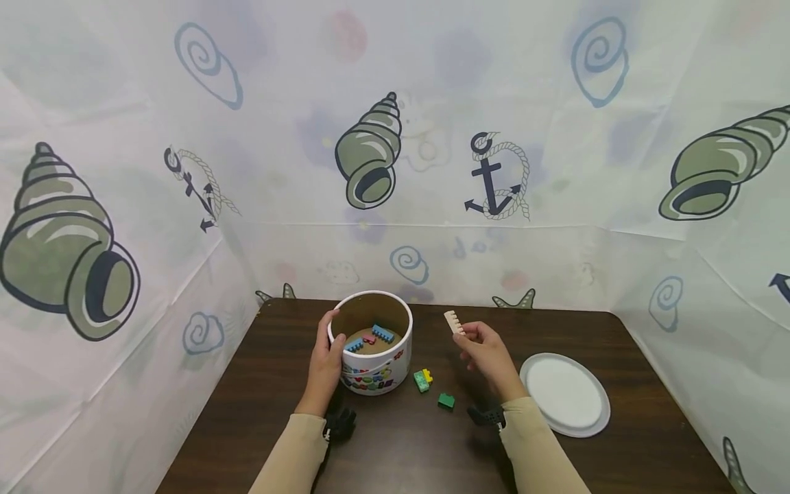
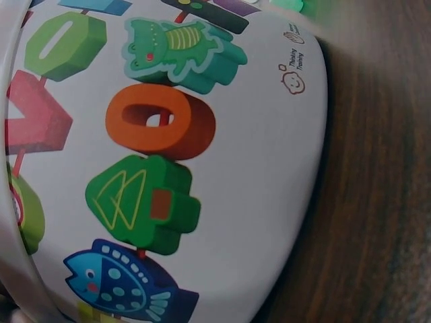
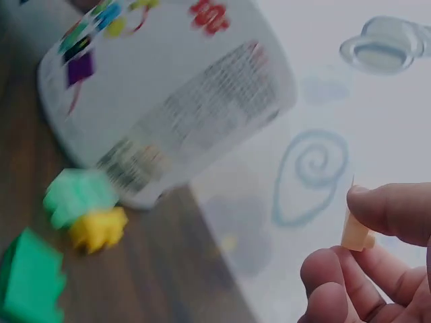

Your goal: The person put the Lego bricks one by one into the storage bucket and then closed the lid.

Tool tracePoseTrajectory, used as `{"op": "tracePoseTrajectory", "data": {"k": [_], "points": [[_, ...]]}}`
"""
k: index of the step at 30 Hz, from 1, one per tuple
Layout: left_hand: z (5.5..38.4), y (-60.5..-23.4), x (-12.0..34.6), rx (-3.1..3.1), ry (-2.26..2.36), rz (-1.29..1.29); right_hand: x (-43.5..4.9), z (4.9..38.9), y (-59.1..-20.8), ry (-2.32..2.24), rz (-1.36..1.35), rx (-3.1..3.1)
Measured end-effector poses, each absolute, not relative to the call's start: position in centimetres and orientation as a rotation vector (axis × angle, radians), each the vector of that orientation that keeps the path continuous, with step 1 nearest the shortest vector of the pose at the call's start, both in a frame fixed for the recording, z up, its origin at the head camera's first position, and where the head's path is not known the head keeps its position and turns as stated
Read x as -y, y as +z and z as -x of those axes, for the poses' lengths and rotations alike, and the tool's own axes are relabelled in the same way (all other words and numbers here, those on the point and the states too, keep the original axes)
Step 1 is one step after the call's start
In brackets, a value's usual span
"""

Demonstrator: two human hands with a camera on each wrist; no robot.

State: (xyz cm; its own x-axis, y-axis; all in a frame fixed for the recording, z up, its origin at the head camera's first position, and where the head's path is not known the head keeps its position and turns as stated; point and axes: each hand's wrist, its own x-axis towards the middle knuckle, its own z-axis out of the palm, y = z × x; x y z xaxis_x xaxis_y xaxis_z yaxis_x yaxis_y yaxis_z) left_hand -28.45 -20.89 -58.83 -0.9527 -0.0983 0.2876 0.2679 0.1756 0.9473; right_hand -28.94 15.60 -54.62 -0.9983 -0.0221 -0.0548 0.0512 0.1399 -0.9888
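Note:
My left hand (image 1: 324,363) grips the side of a white round tub (image 1: 398,363), its thumb at the rim. Blue toy bricks (image 1: 383,333) and a small pink brick (image 1: 369,338) lie on the tub's floor. To the right of the tub, my right hand (image 1: 490,353) pinches a long cream toy brick (image 1: 452,320) with a row of studs, raised above the table. The right wrist view shows the thumb on one side of the cream brick (image 3: 353,234) and fingers on the other. Printed toy pictures cover the tub wall (image 2: 256,195) in the left wrist view.
Between the hands lie a light green brick (image 1: 421,383) with a yellow piece (image 1: 428,375) against it, and a darker green brick (image 1: 446,401). A white round lid (image 1: 564,394) rests on the right of the dark wooden table (image 1: 395,453). A patterned cloth (image 1: 432,261) hangs behind.

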Motion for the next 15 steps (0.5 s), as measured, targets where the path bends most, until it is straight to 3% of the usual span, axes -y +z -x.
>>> {"op": "tracePoseTrajectory", "data": {"k": [15], "points": [[28.4,-58.4,20.8,2.192,-1.830,0.143,-10.5,30.5,-48.6,-2.126,0.184,-2.227]]}}
